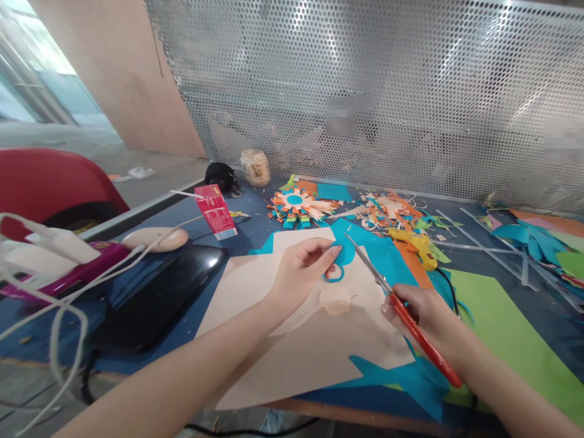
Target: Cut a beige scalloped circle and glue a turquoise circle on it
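Observation:
My left hand (308, 267) pinches a small blue paper disc (345, 252), from which a curled blue strip (335, 277) hangs. In my right hand (422, 310) are red-handled scissors (387, 289), their blades pointing up and left beside the disc. Whether the blades touch the paper I cannot tell. Below both hands lie cream paper sheets (255, 304), with a small round cream piece with a jagged edge (335, 301) on top. Blue paper (392, 258) sticks out from behind and under the sheets.
Layered paper flowers (294, 201) and a heap of paper scraps (392, 210) lie at the back. A yellow glue gun (417, 246), clear sticks (474, 234) and green paper (497, 328) are rightward. Leftward are a red drink carton (215, 213), a phone (159, 298), a mouse (155, 238) and cables.

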Available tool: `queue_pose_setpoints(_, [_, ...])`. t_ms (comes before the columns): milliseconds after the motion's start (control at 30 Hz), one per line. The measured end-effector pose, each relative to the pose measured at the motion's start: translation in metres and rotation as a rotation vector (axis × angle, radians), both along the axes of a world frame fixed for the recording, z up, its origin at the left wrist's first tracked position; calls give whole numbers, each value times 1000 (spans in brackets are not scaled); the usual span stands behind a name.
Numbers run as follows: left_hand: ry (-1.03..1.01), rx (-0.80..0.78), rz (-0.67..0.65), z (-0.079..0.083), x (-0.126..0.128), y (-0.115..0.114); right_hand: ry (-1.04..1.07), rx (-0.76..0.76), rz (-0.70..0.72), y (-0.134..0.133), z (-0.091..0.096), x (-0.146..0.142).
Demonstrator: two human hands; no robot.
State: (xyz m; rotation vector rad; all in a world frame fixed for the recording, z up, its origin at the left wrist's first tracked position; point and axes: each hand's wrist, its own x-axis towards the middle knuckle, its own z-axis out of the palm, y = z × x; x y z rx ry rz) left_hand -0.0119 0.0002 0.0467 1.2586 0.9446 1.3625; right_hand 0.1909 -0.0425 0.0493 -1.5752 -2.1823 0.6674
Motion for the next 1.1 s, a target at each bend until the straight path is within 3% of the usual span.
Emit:
queue_pose_setpoints(467, [-126, 93, 97, -7, -2, 7, -3, 49, -43, 3, -8, 3])
queue_pose_setpoints(1100, [-35, 134, 65, -9, -3, 3, 1, 35, 2, 0, -1, 1])
